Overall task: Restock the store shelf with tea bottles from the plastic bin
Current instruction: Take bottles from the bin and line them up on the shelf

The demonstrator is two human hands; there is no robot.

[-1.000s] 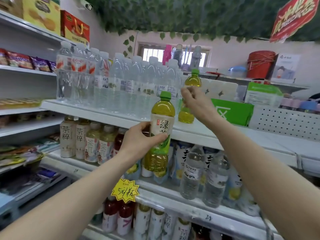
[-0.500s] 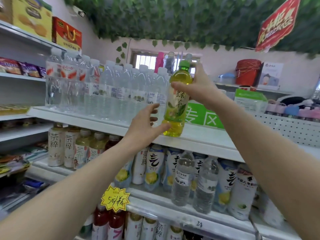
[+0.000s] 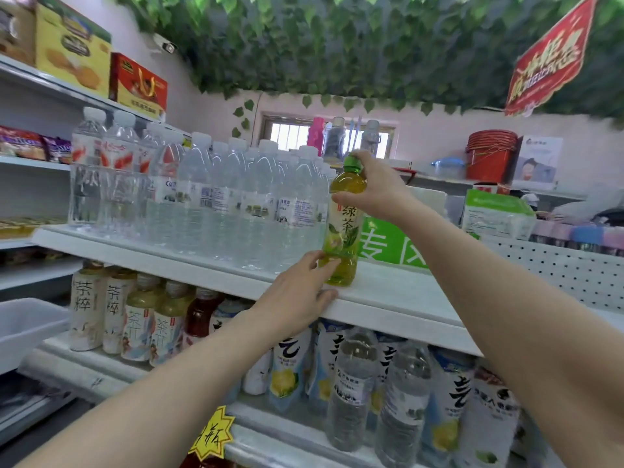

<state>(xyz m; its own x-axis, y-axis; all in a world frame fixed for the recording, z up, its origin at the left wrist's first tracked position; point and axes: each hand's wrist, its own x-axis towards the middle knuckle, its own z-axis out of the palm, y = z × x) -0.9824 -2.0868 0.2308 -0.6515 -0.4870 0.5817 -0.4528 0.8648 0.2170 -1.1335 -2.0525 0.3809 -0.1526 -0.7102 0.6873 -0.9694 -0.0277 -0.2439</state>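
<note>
The green tea bottle (image 3: pixel 342 228) stood upright on the white shelf (image 3: pixel 388 292), its base resting on the shelf surface near the front edge. It served as the reference item. Just to its left stood a dense block of clear water bottles (image 3: pixel 236 201), the nearest one touching or almost touching the tea bottle; which of the two could not be determined. Behind and to its right lay a green sign (image 3: pixel 391 246).

The right hand (image 3: pixel 380 190) gripped the bottle at the shoulder, thumb curled across the front below the green cap (image 3: pixel 352 163), fingers wrapped behind the neck.

The left hand (image 3: pixel 297 298) rested on the shelf edge below and left of the bottle, fingers extended and slightly apart, fingertips (image 3: pixel 329 261) touching the bottle's lower body.

A white plastic bin (image 3: pixel 27 325) sat far left of the bottle, below shelf level.
</note>
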